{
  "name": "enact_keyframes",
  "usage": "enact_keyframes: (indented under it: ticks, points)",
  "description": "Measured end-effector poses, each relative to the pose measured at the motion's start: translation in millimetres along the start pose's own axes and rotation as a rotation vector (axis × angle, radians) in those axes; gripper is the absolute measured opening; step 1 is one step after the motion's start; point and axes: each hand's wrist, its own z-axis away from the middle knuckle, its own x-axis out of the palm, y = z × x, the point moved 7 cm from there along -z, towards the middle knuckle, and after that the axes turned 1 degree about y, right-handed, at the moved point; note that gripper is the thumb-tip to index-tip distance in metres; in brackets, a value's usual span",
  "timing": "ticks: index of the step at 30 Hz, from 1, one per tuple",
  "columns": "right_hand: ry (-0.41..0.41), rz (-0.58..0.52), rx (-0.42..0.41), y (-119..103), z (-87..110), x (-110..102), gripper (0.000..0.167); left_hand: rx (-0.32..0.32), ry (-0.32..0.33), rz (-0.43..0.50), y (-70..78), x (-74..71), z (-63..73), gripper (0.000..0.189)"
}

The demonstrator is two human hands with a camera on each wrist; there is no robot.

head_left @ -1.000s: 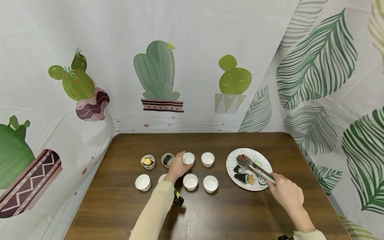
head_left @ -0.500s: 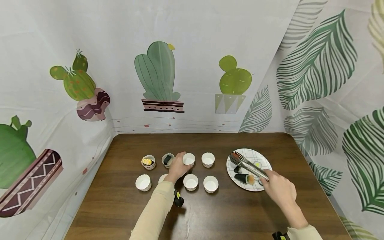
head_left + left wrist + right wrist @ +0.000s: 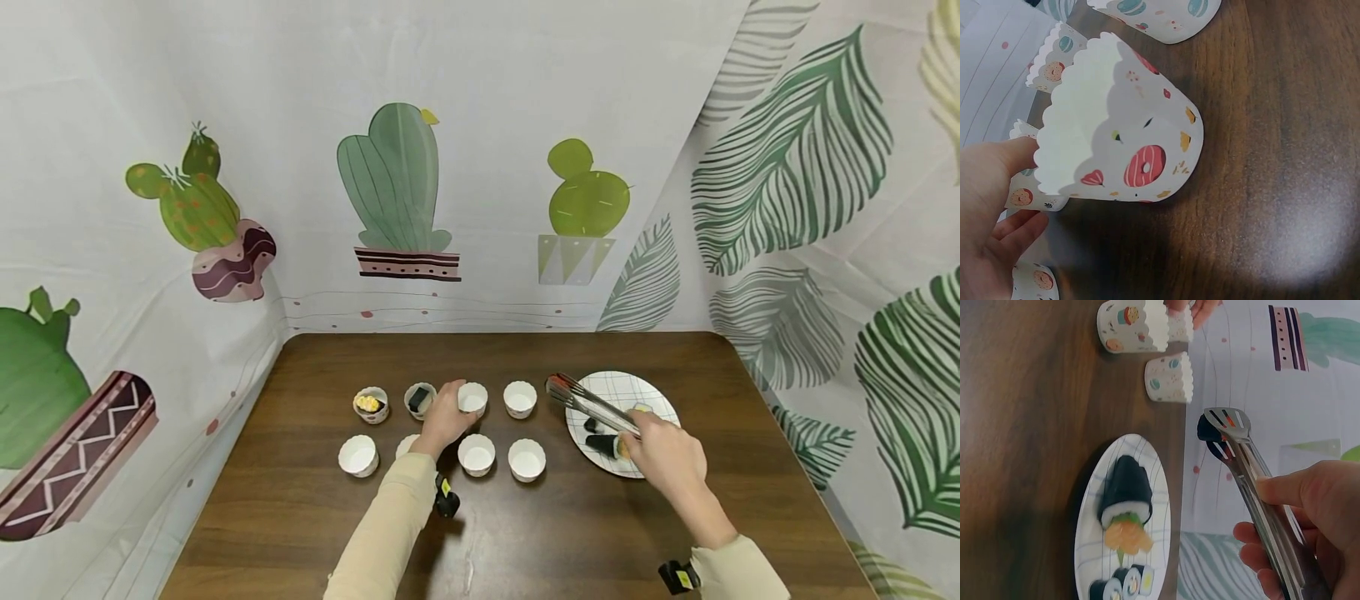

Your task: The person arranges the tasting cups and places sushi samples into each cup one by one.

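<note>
My left hand (image 3: 446,421) grips a white scalloped paper baking cup (image 3: 472,397) in the back row, with the thumb and fingers around its side. My right hand (image 3: 667,454) holds metal tongs (image 3: 600,408). A dark piece of sushi with an orange-red part (image 3: 1210,429) is pinched between the tong heads, raised at the plate's left edge. To the right of the gripped cup stands another white cup (image 3: 519,400). On the plate (image 3: 633,383) lies a dark cone-shaped hand roll (image 3: 1125,490) with an orange filling, beside several small sushi rolls (image 3: 1129,581).
A cup with yellow-topped food (image 3: 371,405) and a cup with a dark piece (image 3: 419,401) stand left of my left hand. The front row has more white cups (image 3: 476,455), one partly hidden by my left wrist. A printed cloth (image 3: 480,308) hangs behind the wooden table (image 3: 525,542).
My right hand has moved left with the tongs, carrying the sushi from over the plate to beyond its left edge. My left hand stays on the cup.
</note>
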Motion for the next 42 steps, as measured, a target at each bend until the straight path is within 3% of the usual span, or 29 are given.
enact_keyframes:
  ticks: [7, 27, 42]
  points:
    - [0.037, 0.003, -0.051, -20, -10.3, 6, 0.024, 0.001, 0.006, 0.008, 0.8, -1.1, -0.1, 0.065]
    - [0.009, 0.003, -0.133, -73, -32.8, 22, 0.027, -0.013, -0.010, 0.031, 0.0, -0.8, -0.1, 0.064]
    - [0.036, 0.043, -0.225, -99, -37.4, 34, 0.025, 0.003, 0.004, 0.033, 0.7, -1.8, 3.2, 0.063]
